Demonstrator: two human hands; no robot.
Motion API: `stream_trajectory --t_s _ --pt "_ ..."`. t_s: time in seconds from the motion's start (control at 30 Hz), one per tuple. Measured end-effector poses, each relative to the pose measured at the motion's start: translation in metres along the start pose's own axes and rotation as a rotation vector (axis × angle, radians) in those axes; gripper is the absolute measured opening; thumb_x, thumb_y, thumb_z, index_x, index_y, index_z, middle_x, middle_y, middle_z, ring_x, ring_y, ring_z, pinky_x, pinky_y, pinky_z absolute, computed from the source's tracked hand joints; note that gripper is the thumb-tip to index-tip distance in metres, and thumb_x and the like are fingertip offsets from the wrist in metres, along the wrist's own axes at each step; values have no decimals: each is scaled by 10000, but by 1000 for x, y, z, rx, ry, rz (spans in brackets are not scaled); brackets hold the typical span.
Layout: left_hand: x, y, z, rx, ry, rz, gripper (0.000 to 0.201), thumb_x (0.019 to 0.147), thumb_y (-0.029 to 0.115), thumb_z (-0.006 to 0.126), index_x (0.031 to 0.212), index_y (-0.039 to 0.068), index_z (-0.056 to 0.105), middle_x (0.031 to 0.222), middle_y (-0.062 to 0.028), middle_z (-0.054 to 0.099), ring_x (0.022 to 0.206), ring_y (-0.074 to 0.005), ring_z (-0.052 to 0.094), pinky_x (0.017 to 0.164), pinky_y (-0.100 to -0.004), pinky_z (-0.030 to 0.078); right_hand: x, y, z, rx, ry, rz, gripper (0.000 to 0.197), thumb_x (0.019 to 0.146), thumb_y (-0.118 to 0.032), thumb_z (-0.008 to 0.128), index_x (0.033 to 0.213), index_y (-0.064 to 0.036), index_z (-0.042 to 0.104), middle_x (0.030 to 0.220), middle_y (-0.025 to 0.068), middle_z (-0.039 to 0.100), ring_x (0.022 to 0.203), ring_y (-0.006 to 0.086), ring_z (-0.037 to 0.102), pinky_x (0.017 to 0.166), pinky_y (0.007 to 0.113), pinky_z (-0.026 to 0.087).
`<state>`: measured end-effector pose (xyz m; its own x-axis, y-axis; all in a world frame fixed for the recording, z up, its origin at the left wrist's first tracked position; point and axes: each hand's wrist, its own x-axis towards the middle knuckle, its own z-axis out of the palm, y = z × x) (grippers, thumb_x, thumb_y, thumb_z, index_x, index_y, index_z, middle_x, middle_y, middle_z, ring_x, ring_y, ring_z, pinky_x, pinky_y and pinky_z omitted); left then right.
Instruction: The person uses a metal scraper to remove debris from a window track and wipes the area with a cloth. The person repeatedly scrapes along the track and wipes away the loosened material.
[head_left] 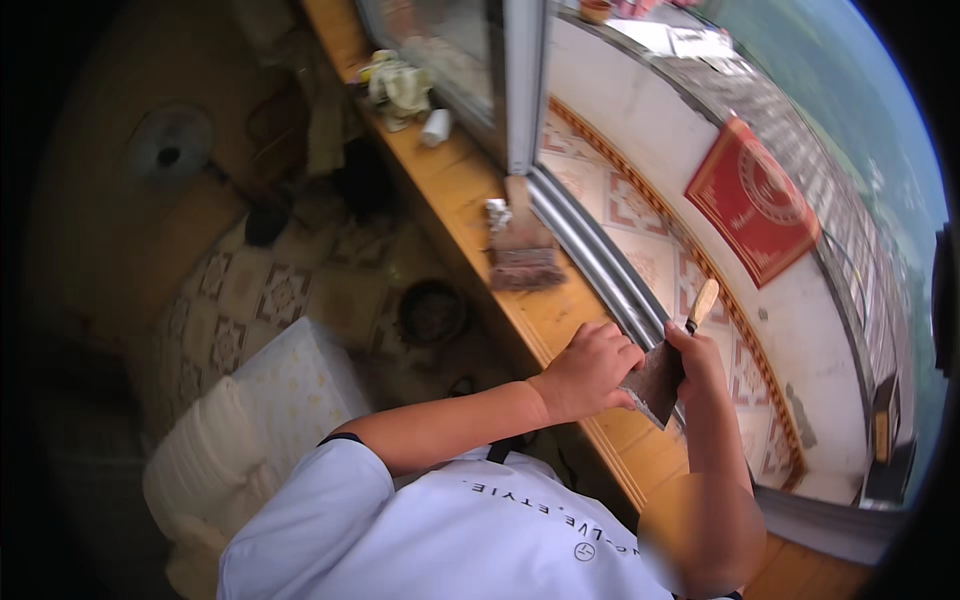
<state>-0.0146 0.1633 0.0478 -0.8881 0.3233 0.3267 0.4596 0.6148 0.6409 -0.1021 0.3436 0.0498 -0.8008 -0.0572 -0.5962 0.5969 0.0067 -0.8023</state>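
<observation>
A putty knife (655, 383) with a wide dark metal blade and a pale wooden handle is held over the wooden window sill (490, 225). My right hand (698, 362) grips its blade on the side near the handle, and the handle sticks up past my thumb. My left hand (592, 372) is closed at the blade's other edge, fingers bent against it; whether anything else is between them is hidden. Farther along the sill lies a wide paint brush (525, 262) with worn brownish bristles, apart from both hands.
Along the sill runs a metal window track (610, 270) below a window frame (523, 90). A crumpled pale cloth (398, 88) and a white roll (436, 127) lie at the far end. Below left are a dark round bowl (432, 311), a patterned mattress-like block (295, 385) and a standing fan (170, 155).
</observation>
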Motion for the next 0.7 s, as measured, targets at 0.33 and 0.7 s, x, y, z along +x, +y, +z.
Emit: stream_trajectory --t_s 0.33,0.7 --pt "-102 -45 -117 76 122 -162 437 651 319 797 948 103 559 904 -30 582 929 -251 515 870 -376 362 -10 16 170 -42 -296 90 200 856 -164 687 954 -9 608 788 61 627 678 184 590 652 348 471" --pt "-208 -138 -211 108 126 -446 408 635 267 812 925 113 569 827 -6 581 872 -208 532 864 -358 357 15 91 355 -63 -382 388 174 846 -182 714 834 -31 628 764 71 630 665 201 588 629 363 462"
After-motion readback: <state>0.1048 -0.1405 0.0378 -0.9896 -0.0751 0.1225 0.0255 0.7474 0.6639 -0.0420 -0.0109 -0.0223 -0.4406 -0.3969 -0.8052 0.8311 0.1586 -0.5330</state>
